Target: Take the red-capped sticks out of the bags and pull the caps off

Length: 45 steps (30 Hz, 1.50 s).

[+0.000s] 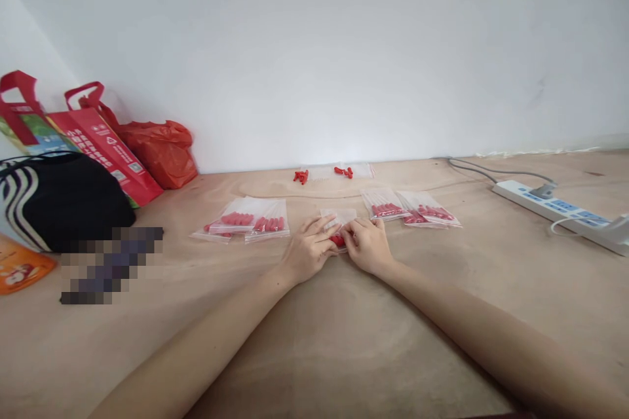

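My left hand point(308, 252) and my right hand point(367, 245) meet at the middle of a wooden table point(314, 340). Both pinch a small clear plastic bag point(339, 217) with red pieces inside; their fingers are closed on its lower part. To the left lie filled clear bags of red pieces point(248, 219). More filled bags point(410, 208) lie to the right. Farther back, near the wall, loose red pieces point(301, 176) and a second small group point(344, 172) rest beside empty clear bags point(322, 172).
A white power strip point(560, 213) with a grey cable lies at the right. At the left stand red shopping bags point(98, 144), a red plastic bag point(162, 150), a black striped bag point(54, 200) and an orange packet point(19, 268). A white wall backs the table.
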{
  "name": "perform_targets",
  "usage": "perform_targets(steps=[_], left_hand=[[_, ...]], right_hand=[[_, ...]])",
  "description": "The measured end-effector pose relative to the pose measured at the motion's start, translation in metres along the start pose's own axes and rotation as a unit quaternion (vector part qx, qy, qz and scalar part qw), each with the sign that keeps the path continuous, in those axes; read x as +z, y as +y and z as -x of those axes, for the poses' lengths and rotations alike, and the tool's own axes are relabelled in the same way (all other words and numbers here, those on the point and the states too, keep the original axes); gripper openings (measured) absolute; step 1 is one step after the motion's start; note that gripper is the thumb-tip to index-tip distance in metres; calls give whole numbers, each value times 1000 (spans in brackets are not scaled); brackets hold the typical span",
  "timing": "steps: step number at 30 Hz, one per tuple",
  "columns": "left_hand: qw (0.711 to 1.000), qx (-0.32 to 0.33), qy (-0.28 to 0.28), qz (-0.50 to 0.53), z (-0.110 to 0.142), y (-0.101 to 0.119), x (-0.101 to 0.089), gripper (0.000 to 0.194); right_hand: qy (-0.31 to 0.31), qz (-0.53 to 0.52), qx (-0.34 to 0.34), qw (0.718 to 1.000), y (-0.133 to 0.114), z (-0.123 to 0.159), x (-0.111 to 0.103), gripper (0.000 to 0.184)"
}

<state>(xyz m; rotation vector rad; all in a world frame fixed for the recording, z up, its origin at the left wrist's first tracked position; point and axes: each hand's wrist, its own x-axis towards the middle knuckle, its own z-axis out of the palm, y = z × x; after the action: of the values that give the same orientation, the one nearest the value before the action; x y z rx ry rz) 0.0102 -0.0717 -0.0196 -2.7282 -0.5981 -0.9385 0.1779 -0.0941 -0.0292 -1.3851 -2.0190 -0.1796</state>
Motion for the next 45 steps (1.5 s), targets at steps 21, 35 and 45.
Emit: perform_targets(steps=[21, 35, 45], left_hand=[[973, -176, -123, 86, 11, -5, -17, 36], [971, -206, -83, 84, 21, 5, -23, 28], [972, -203, -85, 85, 18, 5, -25, 28]], right_hand=[[-12, -114, -49, 992, 42, 4, -16, 11], [-112, -276, -110, 948, 29, 0, -19, 40], [-162, -257, -20, 953, 20, -2, -15, 19]])
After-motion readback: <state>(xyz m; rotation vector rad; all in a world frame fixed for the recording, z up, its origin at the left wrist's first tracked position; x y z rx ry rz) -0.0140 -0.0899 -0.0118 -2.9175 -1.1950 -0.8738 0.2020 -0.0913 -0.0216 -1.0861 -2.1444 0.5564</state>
